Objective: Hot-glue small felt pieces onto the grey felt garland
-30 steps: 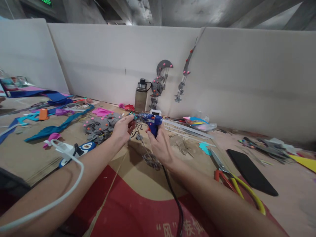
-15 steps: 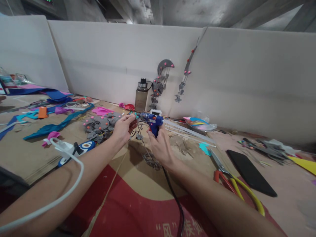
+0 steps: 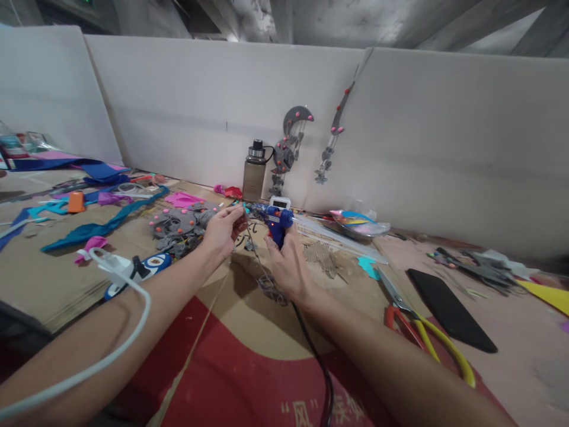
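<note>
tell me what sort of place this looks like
Probably a craft workspace: a blue glue gun is held over cardboard, large scissors lie nearby, and a grey crescent ornament hangs against the white partition.

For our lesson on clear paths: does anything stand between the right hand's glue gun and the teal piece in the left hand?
Nothing visible does: the glue gun, in the right hand, points toward the teal piece pinched in the left hand. Whether they touch is unclear.
</note>
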### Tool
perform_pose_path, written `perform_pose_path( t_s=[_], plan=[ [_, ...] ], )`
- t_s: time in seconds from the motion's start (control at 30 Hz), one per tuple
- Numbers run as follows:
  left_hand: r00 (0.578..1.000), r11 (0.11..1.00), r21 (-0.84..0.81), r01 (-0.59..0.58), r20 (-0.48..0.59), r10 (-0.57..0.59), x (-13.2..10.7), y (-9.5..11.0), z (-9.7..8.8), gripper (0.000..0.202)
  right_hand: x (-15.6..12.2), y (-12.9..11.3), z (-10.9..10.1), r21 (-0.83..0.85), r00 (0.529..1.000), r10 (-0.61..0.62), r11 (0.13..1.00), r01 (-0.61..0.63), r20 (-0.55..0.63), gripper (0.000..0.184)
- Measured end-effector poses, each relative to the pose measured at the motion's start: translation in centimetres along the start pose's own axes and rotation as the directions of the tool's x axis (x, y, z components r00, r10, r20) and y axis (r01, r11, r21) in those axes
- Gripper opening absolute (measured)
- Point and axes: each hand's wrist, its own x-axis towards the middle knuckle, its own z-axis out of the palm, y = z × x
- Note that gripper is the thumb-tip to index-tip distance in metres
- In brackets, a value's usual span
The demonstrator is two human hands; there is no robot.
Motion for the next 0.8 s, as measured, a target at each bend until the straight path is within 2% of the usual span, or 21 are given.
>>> perform_pose_path(
  t_s=[0.8],
  plan=[
    [1.000,1.000,-0.002,0.002,-0.005,-0.002,-0.02,-0.06,-0.04,0.011,-0.14,0.12,0.21,0.055,1.000,0.016,0.998,-0.015,-0.018,0.034]
  ],
)
